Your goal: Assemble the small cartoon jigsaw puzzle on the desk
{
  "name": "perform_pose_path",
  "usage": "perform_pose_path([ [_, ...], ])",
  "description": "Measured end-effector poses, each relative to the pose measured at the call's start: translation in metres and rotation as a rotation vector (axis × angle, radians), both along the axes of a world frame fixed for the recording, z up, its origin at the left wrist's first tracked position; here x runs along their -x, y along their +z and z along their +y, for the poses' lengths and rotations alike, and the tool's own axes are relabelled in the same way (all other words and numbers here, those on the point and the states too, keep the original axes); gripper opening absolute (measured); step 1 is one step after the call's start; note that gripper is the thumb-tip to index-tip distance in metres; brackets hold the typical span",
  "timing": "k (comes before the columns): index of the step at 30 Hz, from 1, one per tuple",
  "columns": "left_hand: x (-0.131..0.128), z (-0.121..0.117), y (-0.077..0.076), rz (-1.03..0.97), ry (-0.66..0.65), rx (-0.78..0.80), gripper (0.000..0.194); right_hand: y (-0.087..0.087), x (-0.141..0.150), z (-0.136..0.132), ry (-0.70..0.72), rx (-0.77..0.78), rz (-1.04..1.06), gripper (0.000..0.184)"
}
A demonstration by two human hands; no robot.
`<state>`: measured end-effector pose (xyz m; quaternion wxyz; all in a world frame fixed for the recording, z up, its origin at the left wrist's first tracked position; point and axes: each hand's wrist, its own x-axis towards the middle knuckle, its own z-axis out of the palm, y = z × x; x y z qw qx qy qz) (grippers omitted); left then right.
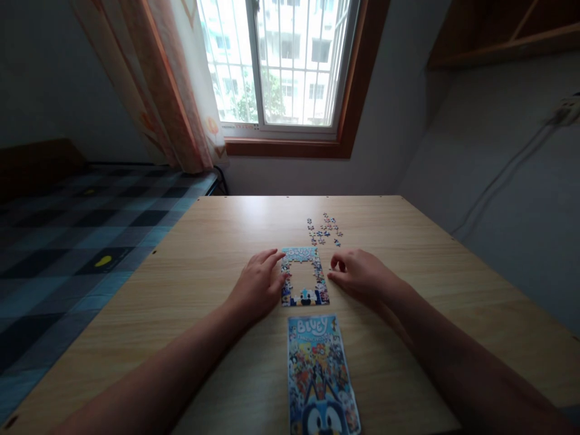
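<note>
A small jigsaw puzzle (304, 277) lies on the wooden table (217, 254), its border assembled and its middle bare. My left hand (259, 283) rests at the puzzle's left edge, fingers stretched toward its top corner. My right hand (360, 275) lies just right of the puzzle with fingers curled and tips on the table; I cannot make out a piece in them. Several loose puzzle pieces (324, 230) lie scattered beyond the puzzle. A printed reference picture (321, 374) with blue cartoon art lies nearer to me.
A bed with a blue checked cover (77, 241) runs along the table's left side. A barred window (281, 63) and a patterned curtain (176, 90) are ahead. A grey wall with a white cable (502, 175) stands to the right.
</note>
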<state>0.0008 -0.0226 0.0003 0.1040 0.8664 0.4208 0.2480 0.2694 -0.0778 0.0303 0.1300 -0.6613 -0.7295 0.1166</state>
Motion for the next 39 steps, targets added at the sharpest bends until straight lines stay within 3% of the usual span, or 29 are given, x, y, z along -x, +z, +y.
perform_pose_path([
  [14, -0.004, -0.001, 0.001, -0.019, -0.068, -0.015, 0.040, -0.002, 0.000, -0.002, 0.023, -0.081, -0.106, 0.022],
  [20, -0.004, -0.003, 0.002, -0.082, -0.138, -0.079, 0.038, 0.000, -0.005, 0.001, 0.015, -0.142, -0.046, 0.022],
  [25, -0.005, -0.008, 0.011, -0.164, -0.251, -0.221, 0.020, 0.003, 0.003, 0.000, 0.080, -0.143, 0.280, 0.020],
  [31, -0.007, -0.015, 0.018, -0.219, -0.441, -0.275, 0.013, -0.001, 0.032, -0.009, 0.302, 0.113, 0.727, 0.017],
  [39, -0.005, -0.015, 0.019, -0.225, -0.455, -0.259, 0.010, -0.009, 0.036, -0.009, 0.248, 0.210, 0.987, 0.020],
])
